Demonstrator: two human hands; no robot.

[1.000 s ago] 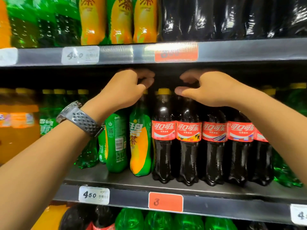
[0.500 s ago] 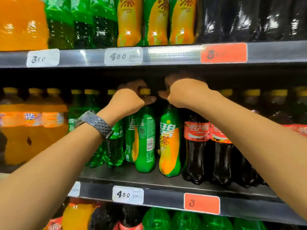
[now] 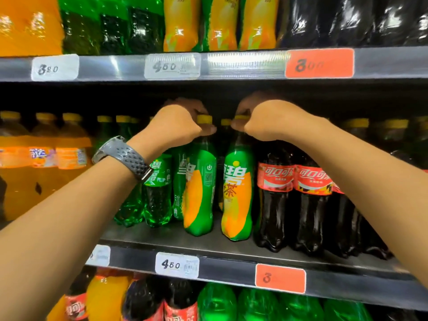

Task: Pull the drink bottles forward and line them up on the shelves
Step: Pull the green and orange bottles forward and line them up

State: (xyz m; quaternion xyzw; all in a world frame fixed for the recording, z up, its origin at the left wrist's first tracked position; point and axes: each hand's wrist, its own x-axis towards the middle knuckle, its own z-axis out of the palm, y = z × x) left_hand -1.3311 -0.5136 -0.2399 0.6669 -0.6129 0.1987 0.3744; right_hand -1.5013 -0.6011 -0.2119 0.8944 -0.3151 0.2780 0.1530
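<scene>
Two green-and-orange tea soda bottles with yellow caps stand at the front of the middle shelf (image 3: 208,249). My left hand (image 3: 178,126), with a grey watch on its wrist, grips the neck of the left tea bottle (image 3: 199,193). My right hand (image 3: 266,121) grips the neck of the right tea bottle (image 3: 237,195). A small gap separates the two bottles. Behind them more yellow caps show in the dark. Clear green soda bottles (image 3: 157,193) stand to the left, cola bottles (image 3: 275,200) with red labels to the right.
Orange soda bottles (image 3: 44,163) fill the shelf's left end. The upper shelf edge (image 3: 243,63) hangs close above both hands and carries price tags. Below, a lower shelf holds cola, orange and green bottles (image 3: 217,302). A white price tag (image 3: 177,265) and a red one (image 3: 280,278) sit on the rail.
Both hands moved left from the cola bottles to the tea bottles and closed on their necks. The two tea bottles now stand further forward and slightly apart.
</scene>
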